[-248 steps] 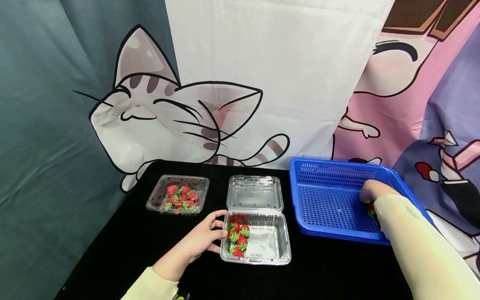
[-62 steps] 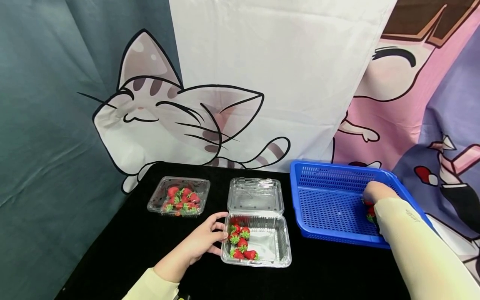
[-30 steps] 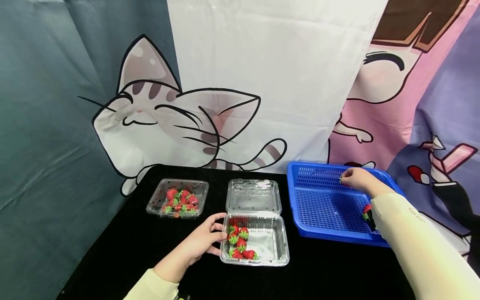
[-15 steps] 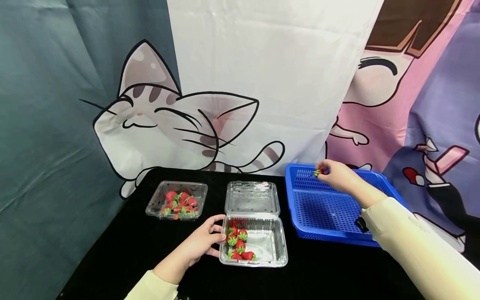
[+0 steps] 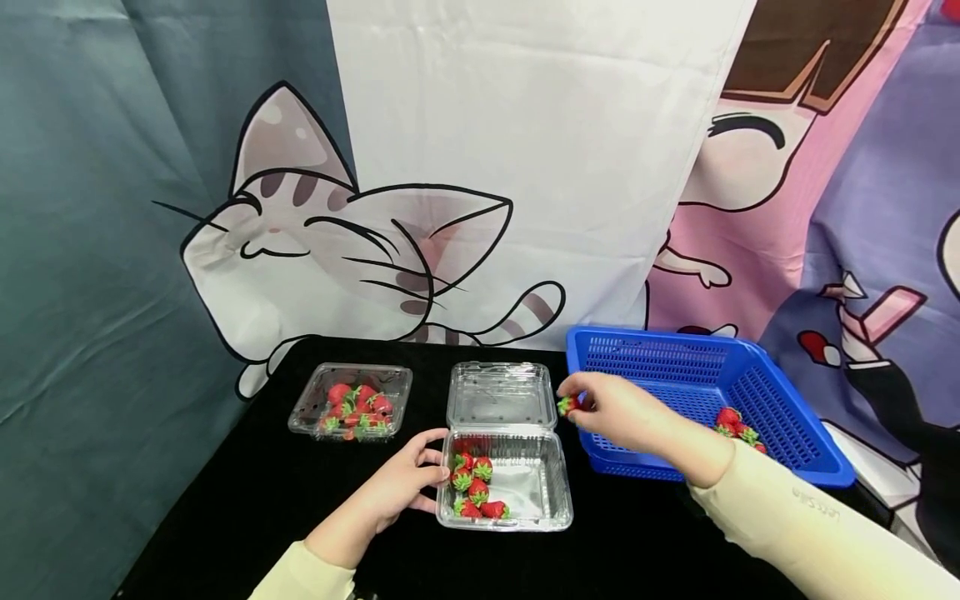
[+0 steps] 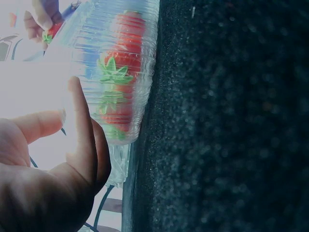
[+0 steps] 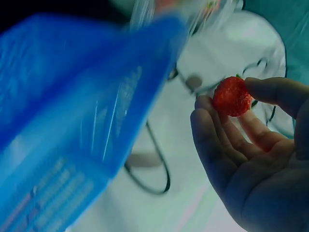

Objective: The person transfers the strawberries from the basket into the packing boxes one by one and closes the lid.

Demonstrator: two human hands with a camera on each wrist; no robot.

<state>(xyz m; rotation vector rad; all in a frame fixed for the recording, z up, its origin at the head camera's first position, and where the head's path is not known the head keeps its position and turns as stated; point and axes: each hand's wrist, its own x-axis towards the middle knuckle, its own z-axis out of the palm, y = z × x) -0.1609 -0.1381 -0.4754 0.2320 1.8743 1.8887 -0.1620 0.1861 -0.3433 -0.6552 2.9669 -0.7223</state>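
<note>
My right hand [image 5: 626, 412] pinches a red strawberry [image 5: 567, 405] with a green leafy cap. In the head view it is over the blue basket's left edge, close to the clear clamshell box [image 5: 504, 521]. The right wrist view shows the strawberry [image 7: 232, 96] between thumb and fingertips. My left hand [image 5: 405, 475] rests against the box's left wall, fingers spread; in the left wrist view the fingers [image 6: 79, 130] are fairly straight beside the clear plastic. Several strawberries [image 5: 477, 490] lie along the box's left side. Its lid [image 5: 501, 396] lies folded back, away from me.
The blue basket [image 5: 682, 343] stands to the right, with a few strawberries [image 5: 727, 419] at its right end, partly behind my right forearm. A second clear box [image 5: 307, 408], with several strawberries inside, sits at the back left. A printed curtain [image 5: 585, 150] hangs behind the black table.
My right hand has lifted a strawberry out of the blue basket and moved left toward the clear box. Another strawberry lies at the box's front since the oldest frame. My left hand stays put.
</note>
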